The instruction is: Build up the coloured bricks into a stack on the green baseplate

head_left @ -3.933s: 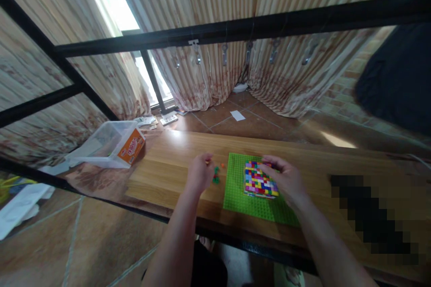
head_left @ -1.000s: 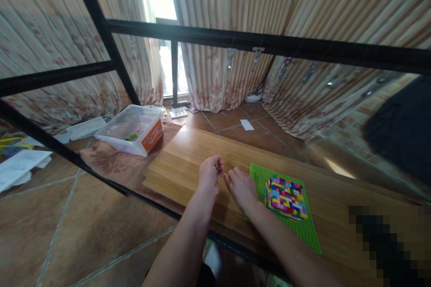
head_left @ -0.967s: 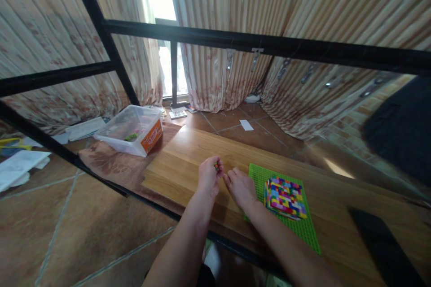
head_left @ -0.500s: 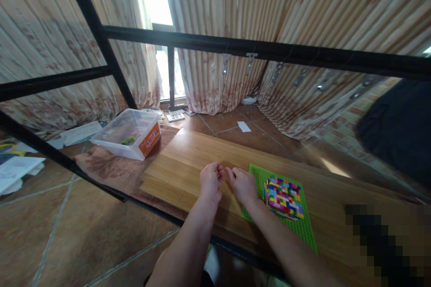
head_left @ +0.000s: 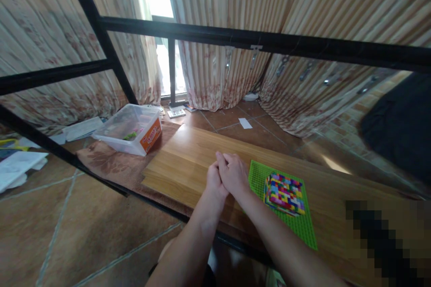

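My left hand [head_left: 213, 180] and my right hand [head_left: 233, 171] are pressed together above the wooden board [head_left: 183, 154]. The right one folds over the left, its thumb lying across the top. The left fingers are curled and mostly covered. Small coloured toy bricks showed in the left hand a moment earlier; now the hands hide them. Whether anything sits between the right fingers cannot be seen. Just right of the hands lies a green baseplate [head_left: 258, 178], bearing a block of multicoloured toy bricks [head_left: 284, 193] stacked in layers.
A clear plastic box [head_left: 116, 128] with an orange label stands on a brown cloth [head_left: 101, 161] at the left, a few green and pink pieces inside. A black metal frame [head_left: 218, 36] crosses in front of curtains [head_left: 208, 71]. Papers lie on the tiled floor.
The right hand has moved left and closed over the left hand, covering the small bricks that were visible there. The view has shifted slightly; the brick block stays on its baseplate.
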Action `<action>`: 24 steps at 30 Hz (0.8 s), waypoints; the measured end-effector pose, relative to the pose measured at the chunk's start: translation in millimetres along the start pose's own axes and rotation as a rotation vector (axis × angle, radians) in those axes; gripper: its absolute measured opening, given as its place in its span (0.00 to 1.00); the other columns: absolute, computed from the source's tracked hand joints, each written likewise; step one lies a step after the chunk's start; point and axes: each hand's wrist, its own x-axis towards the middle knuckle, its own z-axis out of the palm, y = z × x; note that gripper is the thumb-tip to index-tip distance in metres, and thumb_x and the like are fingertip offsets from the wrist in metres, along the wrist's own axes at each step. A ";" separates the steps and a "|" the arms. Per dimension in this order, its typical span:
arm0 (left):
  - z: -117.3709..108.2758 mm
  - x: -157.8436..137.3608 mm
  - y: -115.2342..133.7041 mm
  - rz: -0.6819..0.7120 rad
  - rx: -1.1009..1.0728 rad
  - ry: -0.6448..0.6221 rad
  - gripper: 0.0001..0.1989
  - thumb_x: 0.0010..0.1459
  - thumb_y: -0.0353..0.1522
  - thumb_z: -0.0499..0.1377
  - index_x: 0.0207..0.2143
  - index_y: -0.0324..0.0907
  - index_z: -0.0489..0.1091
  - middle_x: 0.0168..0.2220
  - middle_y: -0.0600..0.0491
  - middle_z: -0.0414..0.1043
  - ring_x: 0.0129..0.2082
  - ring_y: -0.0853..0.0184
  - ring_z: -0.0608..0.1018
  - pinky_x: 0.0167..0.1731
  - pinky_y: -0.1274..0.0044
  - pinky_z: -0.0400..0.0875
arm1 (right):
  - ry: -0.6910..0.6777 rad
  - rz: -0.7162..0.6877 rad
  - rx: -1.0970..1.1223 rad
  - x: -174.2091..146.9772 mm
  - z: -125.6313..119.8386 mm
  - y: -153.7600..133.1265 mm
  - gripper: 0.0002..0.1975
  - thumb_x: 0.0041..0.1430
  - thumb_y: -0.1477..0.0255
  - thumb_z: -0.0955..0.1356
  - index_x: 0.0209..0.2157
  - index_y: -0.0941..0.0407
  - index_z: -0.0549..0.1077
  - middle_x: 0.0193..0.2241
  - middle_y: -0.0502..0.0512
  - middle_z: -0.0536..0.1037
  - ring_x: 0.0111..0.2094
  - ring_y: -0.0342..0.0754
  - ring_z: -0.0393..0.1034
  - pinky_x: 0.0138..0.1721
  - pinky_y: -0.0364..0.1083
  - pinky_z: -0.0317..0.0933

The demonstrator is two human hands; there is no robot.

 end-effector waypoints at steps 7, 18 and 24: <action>4.1 3.7 5.2 -0.044 -0.064 0.141 0.12 0.58 0.25 0.53 0.22 0.37 0.66 0.21 0.53 0.67 0.22 0.73 0.72 0.27 0.82 0.69 | -0.016 0.019 0.562 -2.4 -22.9 7.4 0.21 0.66 0.62 0.58 0.30 0.56 0.76 0.28 0.53 0.79 0.31 0.46 0.72 0.34 0.43 0.61; 4.5 -9.0 15.6 -0.040 -0.064 0.096 0.12 0.62 0.29 0.50 0.24 0.39 0.62 0.17 0.59 0.59 0.11 0.79 0.58 0.12 0.86 0.53 | -0.533 -0.039 -0.451 -33.9 -27.4 65.0 0.13 0.61 0.79 0.62 0.37 0.56 0.77 0.38 0.59 0.77 0.41 0.51 0.72 0.40 0.45 0.58; 9.8 -9.1 15.4 -0.024 -0.095 0.113 0.10 0.59 0.27 0.51 0.31 0.34 0.71 0.28 0.46 0.75 0.28 0.68 0.78 0.32 0.76 0.75 | -0.511 -0.047 -0.424 -29.4 -26.1 62.0 0.12 0.60 0.80 0.62 0.37 0.58 0.77 0.37 0.59 0.78 0.40 0.50 0.73 0.39 0.44 0.58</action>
